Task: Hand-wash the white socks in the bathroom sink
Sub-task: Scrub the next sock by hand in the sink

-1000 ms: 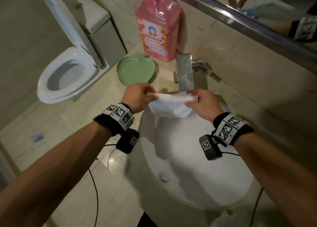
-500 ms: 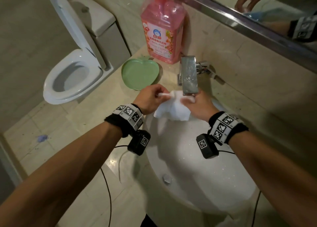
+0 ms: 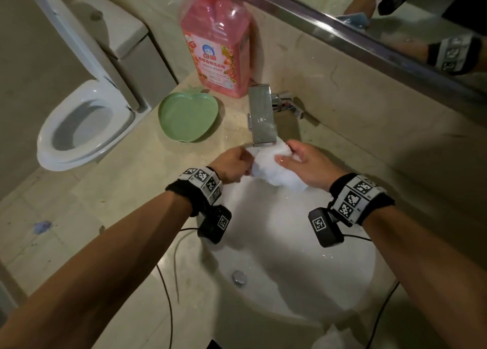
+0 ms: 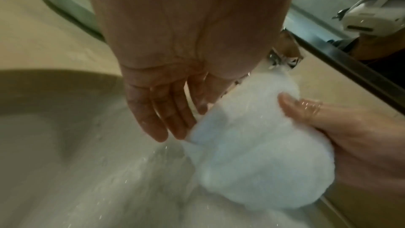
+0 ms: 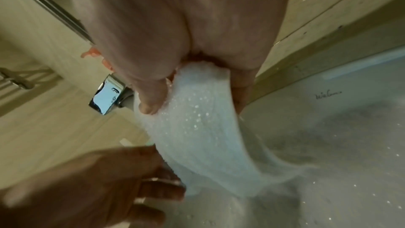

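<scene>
- While the tap point(image 3: 262, 116) runs, the white sock point(image 3: 274, 166) sits right under the spout at the twelve o'clock edge of the sink point(image 3: 342, 275); a second ago it was stretched flat between the hands in front of the spout, and now it is bunched and pushed in under it.
- That shift suggests to me that the wetting or rinsing step is under way (droplets glitter on the fabric in the right wrist view), with the scrubbing probably still ahead.
- Her or his left hand point(image 3: 232, 168) pinches the sock's nine o'clock end between thumb and the side of the fingers; the other fingers hang fairly straight beneath it.
- At the three o'clock end the right hand point(image 3: 308, 165) grasps the sock, thumb pressed on top, fingers curled underneath.
- Its long axis runs roughly from ten o'clock down to four o'clock across the basin: one end is up by the spout and the left hand, the other droops past the right palm toward the bowl. I cannot tell toe from cuff, it is too crumpled.
- Standing by at eleven o'clock on the counter are the pink detergent bottle point(image 3: 218, 42) and, beside it, the green dish point(image 3: 188, 116), both untouched.
</scene>
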Motion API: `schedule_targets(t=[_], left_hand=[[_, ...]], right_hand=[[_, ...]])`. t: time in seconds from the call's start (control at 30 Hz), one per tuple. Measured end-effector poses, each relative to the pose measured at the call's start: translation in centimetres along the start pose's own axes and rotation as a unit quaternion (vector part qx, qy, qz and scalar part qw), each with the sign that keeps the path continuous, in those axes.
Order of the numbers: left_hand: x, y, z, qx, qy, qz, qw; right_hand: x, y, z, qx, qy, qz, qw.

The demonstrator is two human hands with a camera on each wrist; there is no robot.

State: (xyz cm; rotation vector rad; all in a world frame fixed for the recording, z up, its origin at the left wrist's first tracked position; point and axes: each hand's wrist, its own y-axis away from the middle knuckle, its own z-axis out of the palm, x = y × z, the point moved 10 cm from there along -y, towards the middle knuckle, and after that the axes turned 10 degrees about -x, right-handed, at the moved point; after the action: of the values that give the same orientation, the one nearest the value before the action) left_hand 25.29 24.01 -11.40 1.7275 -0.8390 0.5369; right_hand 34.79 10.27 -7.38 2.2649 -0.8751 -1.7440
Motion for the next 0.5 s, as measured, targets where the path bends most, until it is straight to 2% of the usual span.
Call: schedule_targets(t=[0.07,0.2,0.3,0.37,0.5], left_hand=[[-0.8,-0.5,0.5,0.001,-0.019,-0.026,0.999],[-2.1,-1.2,-0.1,0.048,-0.072,-0.083,0.993],[-4.4,-1.1,1.5,-0.007,-0.001,-0.151,0.989],[-4.6,-1.1,1.5,-0.007,0.033,-0.136,0.990],[-4.3,-0.9,-1.2,0.097,0.091,-0.059,0.989]], right_hand=[[-0.2,0.2,0.1,-0.009,-0.023,0.000,1.000],[0.0,0.2,0.6,-0.009,-0.093,0.005,0.996],[0.4,0.0,0.7,0.004,-0.159,0.001,0.987],[0.6,-0.3,0.7,0.010,-0.189,0.006,0.982],[1.1,-0.8,0.5,0.011,-0.208,0.007,0.978]])
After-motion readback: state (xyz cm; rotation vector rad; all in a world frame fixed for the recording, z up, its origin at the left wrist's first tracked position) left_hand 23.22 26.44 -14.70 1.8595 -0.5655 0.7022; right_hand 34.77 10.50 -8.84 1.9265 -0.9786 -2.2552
